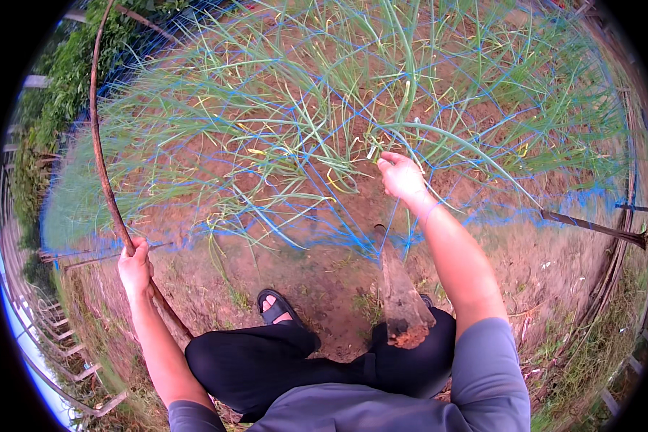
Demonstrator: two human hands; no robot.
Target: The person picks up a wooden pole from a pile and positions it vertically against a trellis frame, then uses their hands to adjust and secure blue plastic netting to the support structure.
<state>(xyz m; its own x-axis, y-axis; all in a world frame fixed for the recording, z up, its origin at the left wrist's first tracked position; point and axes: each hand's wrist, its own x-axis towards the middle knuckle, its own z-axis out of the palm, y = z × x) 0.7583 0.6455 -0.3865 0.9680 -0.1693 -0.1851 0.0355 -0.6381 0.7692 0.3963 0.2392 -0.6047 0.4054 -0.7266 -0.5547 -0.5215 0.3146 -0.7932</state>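
Note:
My left hand is wrapped round a long, thin, curved wooden stick, which rises past the bed's left side. Ahead of me, long thin green leaves like spring onions grow through blue netting over reddish soil. My right hand reaches in among them, its fingers closed close to a small whitish plant piece. Whatever lies between those fingertips is too small to make out. One thick leaf arches over to the right of that hand.
A weathered wooden post stands between my knees, with blue net strands gathered near its far end. A short stake holds the net at the right. Leafy green growth borders the left side, and my sandalled foot rests on soil.

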